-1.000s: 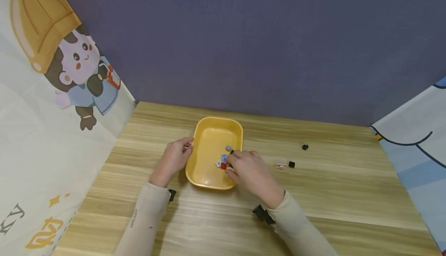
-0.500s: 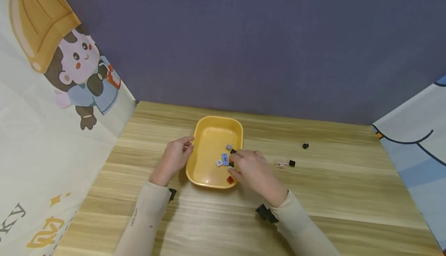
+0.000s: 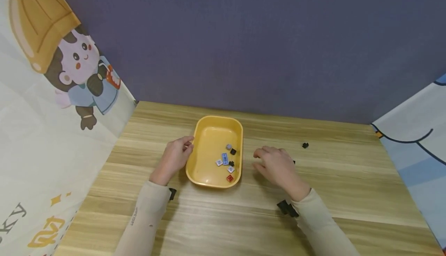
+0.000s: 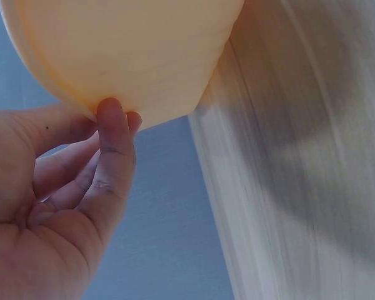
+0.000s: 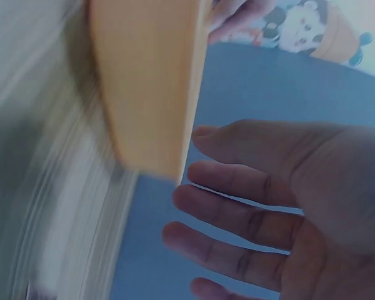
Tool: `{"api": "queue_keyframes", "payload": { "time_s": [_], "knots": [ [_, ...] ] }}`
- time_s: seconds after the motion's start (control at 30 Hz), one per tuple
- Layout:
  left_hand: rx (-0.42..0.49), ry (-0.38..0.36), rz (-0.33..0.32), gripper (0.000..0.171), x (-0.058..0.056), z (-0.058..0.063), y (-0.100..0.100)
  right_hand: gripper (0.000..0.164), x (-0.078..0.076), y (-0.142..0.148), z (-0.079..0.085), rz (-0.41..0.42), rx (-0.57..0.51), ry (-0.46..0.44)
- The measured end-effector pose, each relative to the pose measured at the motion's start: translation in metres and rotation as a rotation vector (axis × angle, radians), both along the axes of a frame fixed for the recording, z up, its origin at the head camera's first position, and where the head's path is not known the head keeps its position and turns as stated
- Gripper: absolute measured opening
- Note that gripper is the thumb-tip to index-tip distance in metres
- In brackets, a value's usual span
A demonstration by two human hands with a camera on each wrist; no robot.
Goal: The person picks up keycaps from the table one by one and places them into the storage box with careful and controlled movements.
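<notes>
A yellow plastic tray [image 3: 239,140] stands on the wooden table. My left hand [image 3: 175,156] pinches the tray's left rim; in the left wrist view its thumb and fingers meet at the edge. Inside lie small pieces toward the right: a printed blue rectangle [image 3: 225,159], two white squares with printing, a red square [image 3: 230,178], a grey round piece [image 3: 228,146] and two black pieces. Beyond the tray's right side hovers my right hand [image 3: 277,169], its fingers loosely bent and apart with nothing between them, as the right wrist view [image 5: 256,212] also shows.
A small black piece [image 3: 305,145] lies on the table at the right. Another black piece [image 3: 294,162] is mostly covered by my right hand. A dark blue partition [image 3: 244,54] rises behind the table [image 3: 348,178].
My right hand has let go of the red square near the tray's front and drawn back right, out over the table. The left hand keeps its place at the rim.
</notes>
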State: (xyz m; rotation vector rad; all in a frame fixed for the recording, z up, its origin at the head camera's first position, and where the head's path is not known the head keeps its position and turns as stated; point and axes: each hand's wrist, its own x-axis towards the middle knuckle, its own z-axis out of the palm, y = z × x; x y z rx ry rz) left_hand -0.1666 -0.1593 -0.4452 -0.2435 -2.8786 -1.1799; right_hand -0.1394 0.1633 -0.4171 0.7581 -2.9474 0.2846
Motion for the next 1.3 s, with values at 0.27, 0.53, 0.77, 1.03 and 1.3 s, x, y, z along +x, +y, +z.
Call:
{"api": "queue_keyframes", "payload": {
  "time_s": [0.27, 0.53, 0.77, 1.03, 1.3],
  "knots": [
    [-0.001, 0.003, -0.006, 0.034, -0.001, -0.001, 0.0, 0.023, -0.019, 0.065, -0.008, -0.088, 0.017, 0.033],
    [0.001, -0.009, -0.002, 0.034, 0.0, -0.001, 0.0, 0.025, -0.039, 0.123, -0.019, -0.196, 0.005, 0.049],
    [-0.001, -0.022, -0.002, 0.035, 0.0, -0.001, 0.0, 0.033, -0.051, 0.15, -0.033, -0.306, 0.006, -0.054],
    [-0.002, -0.021, -0.007, 0.035, 0.0, 0.001, 0.0, 0.039, -0.06, 0.161, -0.049, -0.339, -0.006, -0.104],
    [-0.003, -0.005, 0.0, 0.034, 0.0, 0.0, 0.0, 0.033, -0.066, 0.159, -0.053, -0.361, -0.014, -0.135]
  ]
}}
